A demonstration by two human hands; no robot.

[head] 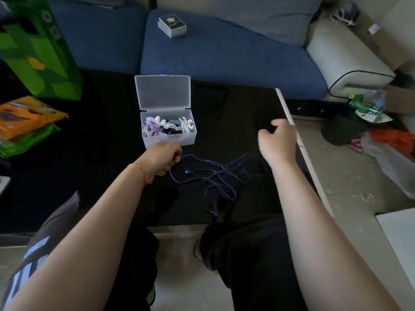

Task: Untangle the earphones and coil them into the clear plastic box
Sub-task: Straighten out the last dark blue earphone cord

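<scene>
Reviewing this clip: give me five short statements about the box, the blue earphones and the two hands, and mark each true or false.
1. The clear plastic box has its lid open. True.
2. The box is empty. False: it already holds coiled earphones, white, purple and light blue.
3. The blue earphones lie tangled on the black table, outside the box. True.
4. The right hand rests inside the box. False: it is raised off to the box's right, fingers loosely open.
5. The left hand is far from the cable. False: it is closed at the cable's left end, just in front of the box.
</scene>
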